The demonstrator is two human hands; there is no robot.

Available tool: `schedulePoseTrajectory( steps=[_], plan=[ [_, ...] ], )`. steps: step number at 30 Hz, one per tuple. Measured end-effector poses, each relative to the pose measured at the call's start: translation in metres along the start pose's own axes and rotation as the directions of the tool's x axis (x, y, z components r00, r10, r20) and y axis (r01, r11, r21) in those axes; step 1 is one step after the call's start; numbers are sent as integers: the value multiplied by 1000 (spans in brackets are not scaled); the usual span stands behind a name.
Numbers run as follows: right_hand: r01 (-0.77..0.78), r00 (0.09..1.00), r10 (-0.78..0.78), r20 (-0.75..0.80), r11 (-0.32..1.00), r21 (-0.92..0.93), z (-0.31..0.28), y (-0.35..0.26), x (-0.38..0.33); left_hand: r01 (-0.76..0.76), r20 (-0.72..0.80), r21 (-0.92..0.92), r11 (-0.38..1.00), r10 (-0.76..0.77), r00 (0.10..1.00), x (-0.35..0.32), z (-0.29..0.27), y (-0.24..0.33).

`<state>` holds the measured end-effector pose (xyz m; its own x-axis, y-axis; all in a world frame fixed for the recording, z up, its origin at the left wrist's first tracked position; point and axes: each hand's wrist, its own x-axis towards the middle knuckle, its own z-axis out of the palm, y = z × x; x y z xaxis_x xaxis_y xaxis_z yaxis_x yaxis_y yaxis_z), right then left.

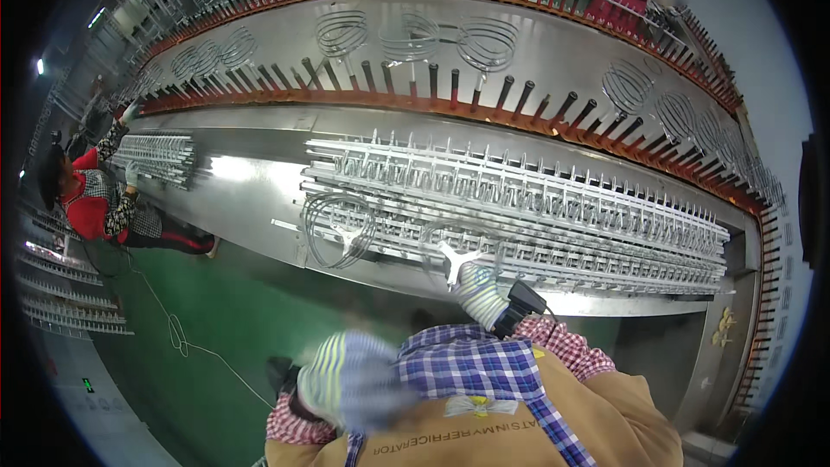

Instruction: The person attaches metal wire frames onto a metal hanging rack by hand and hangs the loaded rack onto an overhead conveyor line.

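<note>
My right hand (481, 296), in a striped knit glove, is closed at the edge of a round wire fan guard with a white three-armed piece (456, 261). Its thin rings are blurred over the metal racks. To its left, a second wire guard (339, 232) with a similar white piece rests on the front of the rack stack. My left hand (350, 382), gloved alike, is close to my apron, apart from the guards. Motion smears its fingers, so its grip does not show. Stacked silver racks with upright prongs (519, 199) lie on the steel bench in front of me.
Beyond the racks runs an orange-edged conveyor (372, 100) with dark upright pegs. Wire coils (487, 43) lie on the steel surface behind it. A co-worker in red (91, 199) stands at the left beside more racks. A cable (177, 333) trails over the green floor.
</note>
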<state>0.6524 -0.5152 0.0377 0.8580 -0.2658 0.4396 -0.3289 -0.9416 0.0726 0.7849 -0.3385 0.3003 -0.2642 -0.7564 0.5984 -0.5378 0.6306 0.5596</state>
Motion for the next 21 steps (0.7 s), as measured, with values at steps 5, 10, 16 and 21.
schedulePoseTrajectory(
  steps=[5, 10, 16, 21],
  plan=[
    [-612, 780, 368, 507, 619, 492, -48, -3, 9, 643, -102, 74, 762, -636, 765, -72, 73, -66],
    [-635, 573, 214, 791, 726, 264, -59, 9, 13, 774, -381, -269, 573, -801, 461, -85, 135, -120],
    [-185, 951, -78, 301, 634, 750, -116, 66, -19, 771, -292, -396, 498, -865, 409, -83, 158, -145],
    [-696, 662, 371, 652, -18, 717, -126, 213, -61, 794, -451, -346, 500, -831, 327, -91, 179, -180]
  ],
)
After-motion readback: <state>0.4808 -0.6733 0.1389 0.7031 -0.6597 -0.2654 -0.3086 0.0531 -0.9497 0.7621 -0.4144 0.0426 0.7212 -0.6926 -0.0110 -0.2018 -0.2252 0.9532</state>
